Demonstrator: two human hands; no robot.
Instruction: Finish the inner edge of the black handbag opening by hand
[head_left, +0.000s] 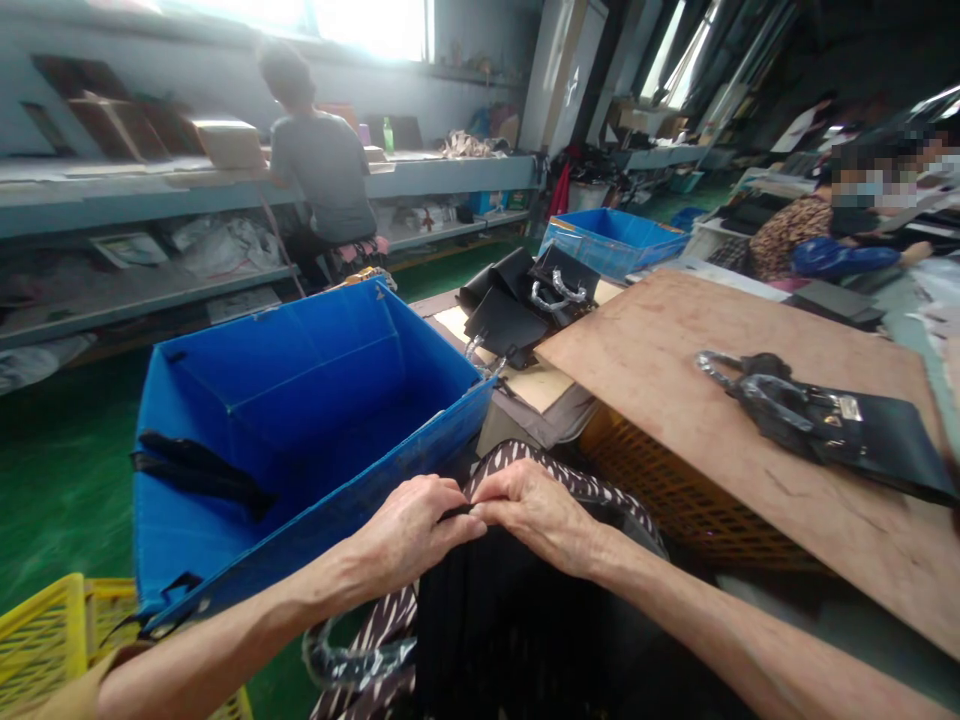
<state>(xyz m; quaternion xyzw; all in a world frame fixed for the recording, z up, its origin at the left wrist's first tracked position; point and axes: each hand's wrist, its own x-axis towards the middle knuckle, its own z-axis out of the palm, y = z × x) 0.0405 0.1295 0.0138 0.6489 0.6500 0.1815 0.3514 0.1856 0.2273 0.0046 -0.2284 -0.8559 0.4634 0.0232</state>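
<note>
A black handbag [510, 620] lies across my lap, over patterned brown and white cloth. One plastic-wrapped handle [360, 655] sticks out at its left side. My left hand [420, 515] pinches the bag's upper edge between thumb and fingers. Close against it, my right hand [529, 505] grips the same edge, fingertips nearly touching the left thumb. What lies between the fingertips is mostly covered by them. Another black handbag [862, 425], with wrapped handles and a metal plate, rests on a wooden board [675, 340] to the right.
A large blue bin [315, 370] with a black strap over its wall stands at left front. Black bag pieces [510, 300] are piled beyond it. A yellow crate [45, 630] sits lower left. One person [322, 170] sits at the back bench; another [795, 235] works at right.
</note>
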